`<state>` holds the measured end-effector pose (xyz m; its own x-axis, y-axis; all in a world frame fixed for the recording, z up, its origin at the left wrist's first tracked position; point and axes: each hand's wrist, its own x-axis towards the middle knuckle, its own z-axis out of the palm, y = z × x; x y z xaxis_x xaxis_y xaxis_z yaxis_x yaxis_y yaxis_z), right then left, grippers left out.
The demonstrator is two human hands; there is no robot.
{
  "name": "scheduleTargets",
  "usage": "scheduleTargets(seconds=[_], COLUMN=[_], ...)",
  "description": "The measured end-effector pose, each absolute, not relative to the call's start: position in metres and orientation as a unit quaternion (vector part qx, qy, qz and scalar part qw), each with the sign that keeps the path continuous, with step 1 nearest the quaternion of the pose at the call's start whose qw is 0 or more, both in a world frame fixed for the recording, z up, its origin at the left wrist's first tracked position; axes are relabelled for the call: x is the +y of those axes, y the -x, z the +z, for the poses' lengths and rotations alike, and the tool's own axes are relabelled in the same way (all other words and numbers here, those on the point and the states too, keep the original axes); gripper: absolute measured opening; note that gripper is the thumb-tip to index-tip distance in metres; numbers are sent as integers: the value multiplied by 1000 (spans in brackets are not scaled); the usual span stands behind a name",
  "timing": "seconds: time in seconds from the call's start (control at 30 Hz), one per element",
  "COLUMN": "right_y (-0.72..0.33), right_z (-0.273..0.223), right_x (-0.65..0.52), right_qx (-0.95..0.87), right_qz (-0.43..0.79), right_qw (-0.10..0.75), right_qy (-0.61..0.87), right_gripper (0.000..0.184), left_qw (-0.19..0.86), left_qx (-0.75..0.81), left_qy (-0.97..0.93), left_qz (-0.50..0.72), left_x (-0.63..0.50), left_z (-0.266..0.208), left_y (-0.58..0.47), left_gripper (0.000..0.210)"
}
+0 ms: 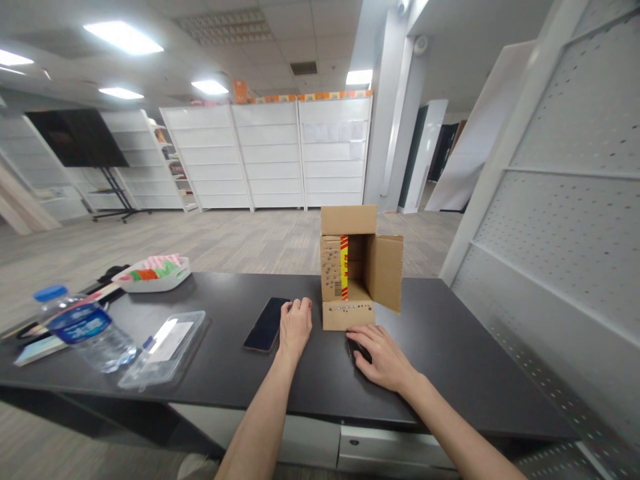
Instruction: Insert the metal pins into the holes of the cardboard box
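Observation:
A black computer mouse (361, 352) sits on the dark desk under my right hand (385, 360), whose fingers curve over it. My left hand (296, 325) rests on the desk with its fingers bent down and close together. Whatever may be under those fingers is hidden. Just left of them lies a dark phone (267, 325), flat, its upper right corner close to my fingertips. Beyond both hands stands a cardboard box (330, 267), its opening facing me. Its flaps are folded out at the top, right and bottom, and red and yellow tape runs down the left part.
On the left of the desk (225, 373) are a clear plastic case (187, 340), a tilted water bottle (87, 327) and a white basket (160, 282) with colourful packets. A perforated white panel (565, 220) rises at the right. White shelving (270, 153) stands across the room.

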<state>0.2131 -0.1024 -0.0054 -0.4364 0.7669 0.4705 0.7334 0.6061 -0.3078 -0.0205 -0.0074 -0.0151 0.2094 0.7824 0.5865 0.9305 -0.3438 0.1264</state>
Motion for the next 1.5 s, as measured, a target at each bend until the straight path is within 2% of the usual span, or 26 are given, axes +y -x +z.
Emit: scheduleTargets(seconds=[0.5, 1.27, 1.5], right_y=[-208, -194, -193], right_z=[-2, 2, 2], right_x=[-106, -119, -119], right_qx=[-858, -832, -829], right_qz=[19, 16, 33], right_qw=[261, 241, 217], right_qy=[442, 500, 513], right_gripper=[41, 31, 36], left_qw=[133, 154, 141], left_qx=[-550, -532, -537], left_qy=[776, 784, 788], left_qz=[-278, -281, -265], left_x=[-7, -5, -4], left_z=[-13, -13, -16], left_y=[20, 21, 21], left_gripper=[23, 26, 29])
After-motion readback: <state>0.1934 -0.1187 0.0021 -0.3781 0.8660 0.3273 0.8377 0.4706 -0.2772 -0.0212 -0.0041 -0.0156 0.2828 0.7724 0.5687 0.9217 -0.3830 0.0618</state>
